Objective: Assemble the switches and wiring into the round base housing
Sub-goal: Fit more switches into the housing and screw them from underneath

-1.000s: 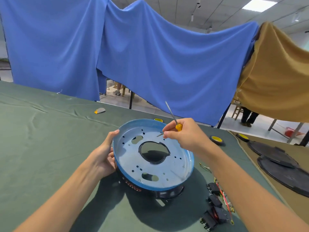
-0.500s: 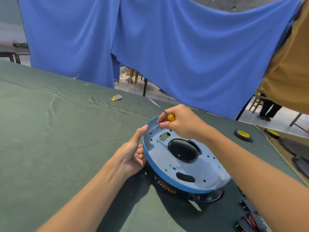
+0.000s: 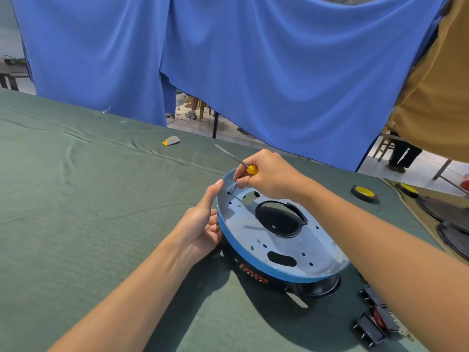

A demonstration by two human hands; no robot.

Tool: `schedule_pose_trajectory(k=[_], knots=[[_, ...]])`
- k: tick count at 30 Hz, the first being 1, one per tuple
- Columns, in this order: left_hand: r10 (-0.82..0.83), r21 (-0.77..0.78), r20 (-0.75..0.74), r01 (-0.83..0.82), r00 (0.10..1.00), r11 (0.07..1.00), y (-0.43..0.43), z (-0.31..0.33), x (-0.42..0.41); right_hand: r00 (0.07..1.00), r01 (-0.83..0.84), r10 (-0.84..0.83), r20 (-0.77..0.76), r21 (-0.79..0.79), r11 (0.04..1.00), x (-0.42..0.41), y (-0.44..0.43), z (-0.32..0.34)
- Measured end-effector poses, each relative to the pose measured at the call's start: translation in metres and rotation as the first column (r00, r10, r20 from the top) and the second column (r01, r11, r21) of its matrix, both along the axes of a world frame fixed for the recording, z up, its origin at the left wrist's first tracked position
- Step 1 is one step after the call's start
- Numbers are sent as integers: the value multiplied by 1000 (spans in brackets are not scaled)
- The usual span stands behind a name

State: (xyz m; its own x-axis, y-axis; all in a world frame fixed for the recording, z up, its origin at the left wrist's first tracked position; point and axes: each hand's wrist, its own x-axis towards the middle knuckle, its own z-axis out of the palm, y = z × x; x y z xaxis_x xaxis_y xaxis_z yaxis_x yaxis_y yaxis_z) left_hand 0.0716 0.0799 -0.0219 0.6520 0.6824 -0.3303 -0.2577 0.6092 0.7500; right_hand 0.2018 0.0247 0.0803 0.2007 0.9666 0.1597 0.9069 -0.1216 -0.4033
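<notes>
The round base housing (image 3: 279,250), a blue-rimmed metal plate on a black body, lies on the green cloth. My left hand (image 3: 203,224) holds its left rim, thumb up against the edge. My right hand (image 3: 269,176) grips a screwdriver (image 3: 250,168) with a yellow collar, shaft pointing up and back, and pinches a small metal screw (image 3: 234,187) over a hole near the plate's far left edge. Black switches with red wiring (image 3: 375,323) lie at the lower right, partly behind my right forearm.
Rolls of black-and-yellow tape (image 3: 364,193) sit to the right, with dark round plates (image 3: 446,212) beyond them. A small yellow-grey piece (image 3: 171,141) lies far back on the cloth. Blue and tan curtains hang behind the table edge.
My right hand has lowered the screw towards the hole at the plate's far left edge. The camera has swung left and closer; my left hand keeps its hold on the rim.
</notes>
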Motion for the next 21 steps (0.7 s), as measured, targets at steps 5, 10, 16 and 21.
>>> schedule_pose_trajectory(k=[5,10,16,21], knots=[[-42,4,-14,42,999,999,7,1,4,1000,5,-4,30,-26,1000,1,7,0],[-76,-11,-58,76,995,997,17,9,15,998,22,-21,53,-34,999,7,12,-2],[-168,11,-87,169,982,986,34,13,37,995,70,-67,69,-36,997,23,22,-3],[-260,-35,-80,258,962,965,48,15,55,992,97,-91,91,-65,993,39,31,-5]])
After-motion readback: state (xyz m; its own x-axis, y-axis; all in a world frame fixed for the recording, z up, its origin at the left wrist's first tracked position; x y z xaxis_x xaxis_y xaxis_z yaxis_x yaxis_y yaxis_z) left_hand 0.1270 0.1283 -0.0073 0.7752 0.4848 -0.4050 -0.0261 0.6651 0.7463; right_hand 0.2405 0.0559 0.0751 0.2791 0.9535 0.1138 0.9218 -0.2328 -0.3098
